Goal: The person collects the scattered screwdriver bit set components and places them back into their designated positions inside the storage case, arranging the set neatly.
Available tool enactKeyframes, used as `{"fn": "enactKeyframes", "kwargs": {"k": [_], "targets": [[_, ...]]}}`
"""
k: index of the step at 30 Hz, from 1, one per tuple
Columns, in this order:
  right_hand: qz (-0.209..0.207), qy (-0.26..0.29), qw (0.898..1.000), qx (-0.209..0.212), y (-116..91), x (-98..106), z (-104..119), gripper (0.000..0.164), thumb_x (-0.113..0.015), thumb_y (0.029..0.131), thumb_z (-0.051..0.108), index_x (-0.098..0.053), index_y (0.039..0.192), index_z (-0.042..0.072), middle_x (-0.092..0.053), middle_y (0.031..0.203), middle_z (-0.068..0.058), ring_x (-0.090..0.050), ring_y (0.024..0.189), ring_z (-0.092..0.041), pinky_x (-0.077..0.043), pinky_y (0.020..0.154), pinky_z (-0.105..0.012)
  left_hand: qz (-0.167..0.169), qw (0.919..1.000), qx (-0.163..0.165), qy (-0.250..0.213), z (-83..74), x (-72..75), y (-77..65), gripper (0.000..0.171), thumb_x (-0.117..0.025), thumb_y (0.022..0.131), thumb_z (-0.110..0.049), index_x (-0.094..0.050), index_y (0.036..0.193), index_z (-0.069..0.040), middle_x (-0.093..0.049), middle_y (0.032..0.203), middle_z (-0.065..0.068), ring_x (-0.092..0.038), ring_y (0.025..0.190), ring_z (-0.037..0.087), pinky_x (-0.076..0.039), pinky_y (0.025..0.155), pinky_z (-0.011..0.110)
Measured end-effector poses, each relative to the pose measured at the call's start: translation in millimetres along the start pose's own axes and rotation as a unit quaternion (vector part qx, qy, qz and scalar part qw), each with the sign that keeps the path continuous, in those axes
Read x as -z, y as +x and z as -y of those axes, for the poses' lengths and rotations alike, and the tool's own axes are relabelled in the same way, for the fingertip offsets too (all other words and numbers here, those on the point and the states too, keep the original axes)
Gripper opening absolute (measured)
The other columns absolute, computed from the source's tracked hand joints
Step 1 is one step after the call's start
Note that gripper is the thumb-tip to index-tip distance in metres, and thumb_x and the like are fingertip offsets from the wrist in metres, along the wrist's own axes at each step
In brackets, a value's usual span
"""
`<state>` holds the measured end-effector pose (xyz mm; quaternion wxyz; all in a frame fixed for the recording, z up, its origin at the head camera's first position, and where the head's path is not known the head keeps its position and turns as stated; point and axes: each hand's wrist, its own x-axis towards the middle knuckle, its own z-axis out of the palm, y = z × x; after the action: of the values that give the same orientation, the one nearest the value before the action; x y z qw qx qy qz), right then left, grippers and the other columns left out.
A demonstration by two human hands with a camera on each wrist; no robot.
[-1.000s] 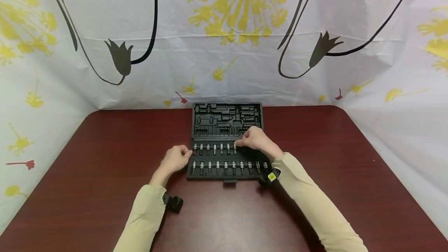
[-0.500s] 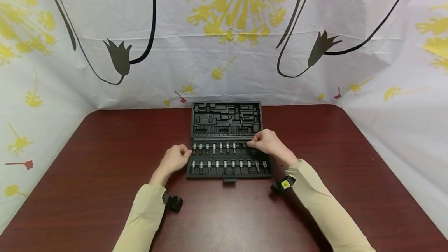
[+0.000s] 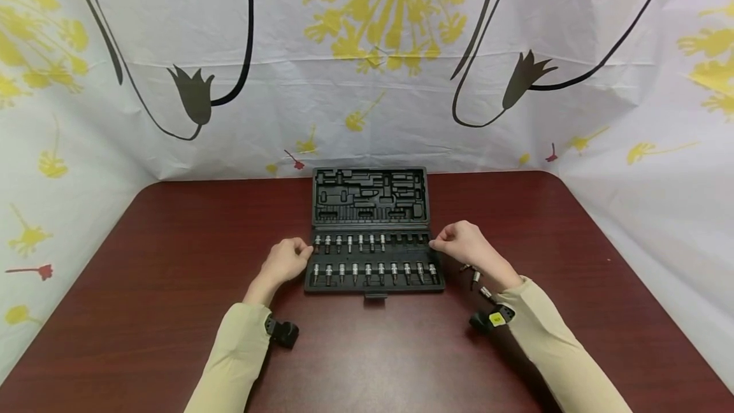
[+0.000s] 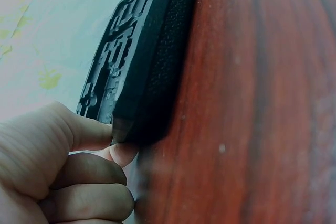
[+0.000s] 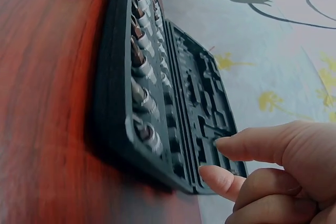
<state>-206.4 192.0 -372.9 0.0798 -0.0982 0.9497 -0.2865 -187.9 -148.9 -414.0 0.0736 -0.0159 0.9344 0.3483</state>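
A black plastic case (image 3: 371, 256) lies unfolded on the table, holding metal bit sockets in two rows. The front row (image 3: 368, 271) runs the full width; the back row (image 3: 360, 242) fills the left part, with bare slots on its right. My left hand (image 3: 285, 259) pinches the case's left edge between thumb and index finger, as the left wrist view also shows at the case side (image 4: 163, 61). Beside the case's right edge is my right hand (image 3: 466, 247). In the right wrist view its thumb and index finger (image 5: 257, 142) stand apart with nothing between them.
Several loose bit sockets (image 3: 486, 294) lie on the dark wooden table (image 3: 378, 355) by the right forearm, which partly covers them. Behind the table hangs a white patterned cloth (image 3: 367, 132). The case's moulded lid (image 3: 371, 196) leans back toward it.
My right hand has moved rightward from the back row to beyond the case's right edge, uncovering bare slots and the loose bit sockets. The left hand stays on the case's edge.
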Motion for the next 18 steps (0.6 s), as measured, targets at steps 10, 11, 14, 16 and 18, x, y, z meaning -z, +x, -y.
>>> {"fn": "enactKeyframes", "kwargs": {"k": [10, 11, 14, 16, 18], "targets": [[-0.016, -0.009, 1.000, -0.004, -19, 11, -19, 0.019, -0.064, 0.086, 0.021, -0.066, 0.074, 0.006, -0.062, 0.066, 0.001, -0.050, 0.061, -0.012, -0.041, 0.060, -0.030, 0.003, 1.0000, -0.005, 0.001, 1.6, 0.3, 0.5, 0.020, -0.053, 0.095, -0.020, -0.058, 0.082, -0.007, -0.052, 0.071, 0.006, -0.044, 0.060, 0.019, -0.034, 0.056, 0.031], [-0.018, -0.013, 1.000, -0.004, -21, 12, -22, 0.019, -0.064, 0.086, 0.020, -0.066, 0.074, 0.006, -0.062, 0.066, 0.002, -0.050, 0.061, -0.012, -0.041, 0.060, -0.030, 0.003, 1.0000, -0.006, 0.001, 1.7, 0.3, 0.7, 0.020, -0.053, 0.095, -0.020, -0.058, 0.082, -0.007, -0.052, 0.071, 0.006, -0.044, 0.060, 0.019, -0.034, 0.056, 0.031], [-0.022, -0.022, 1.000, -0.003, -26, 15, -28, 0.018, -0.064, 0.085, 0.021, -0.066, 0.074, 0.006, -0.062, 0.067, 0.003, -0.048, 0.061, -0.011, -0.040, 0.059, -0.029, 0.002, 1.0000, -0.007, 0.001, 1.7, 0.2, 0.9, 0.020, -0.053, 0.095, -0.020, -0.058, 0.081, -0.007, -0.052, 0.072, 0.006, -0.044, 0.061, 0.019, -0.034, 0.056, 0.031], [-0.023, -0.027, 0.999, 0.001, -29, 17, -31, 0.018, -0.064, 0.085, 0.020, -0.066, 0.074, 0.006, -0.061, 0.066, 0.003, -0.047, 0.060, -0.011, -0.039, 0.057, -0.029, 0.000, 1.0000, -0.007, 0.002, 1.6, 0.0, 1.2, 0.020, -0.054, 0.095, -0.020, -0.058, 0.081, -0.007, -0.053, 0.072, 0.006, -0.045, 0.062, 0.019, -0.035, 0.057, 0.032], [-0.027, -0.030, 0.999, 0.002, -32, 17, -35, 0.018, -0.065, 0.085, 0.019, -0.066, 0.073, 0.006, -0.060, 0.064, 0.005, -0.046, 0.058, -0.011, -0.038, 0.055, -0.029, -0.001, 1.0000, -0.007, 0.004, 1.3, 0.1, 1.3, 0.020, -0.054, 0.095, -0.021, -0.058, 0.081, -0.007, -0.053, 0.073, 0.006, -0.045, 0.063, 0.019, -0.035, 0.057, 0.032]]}}
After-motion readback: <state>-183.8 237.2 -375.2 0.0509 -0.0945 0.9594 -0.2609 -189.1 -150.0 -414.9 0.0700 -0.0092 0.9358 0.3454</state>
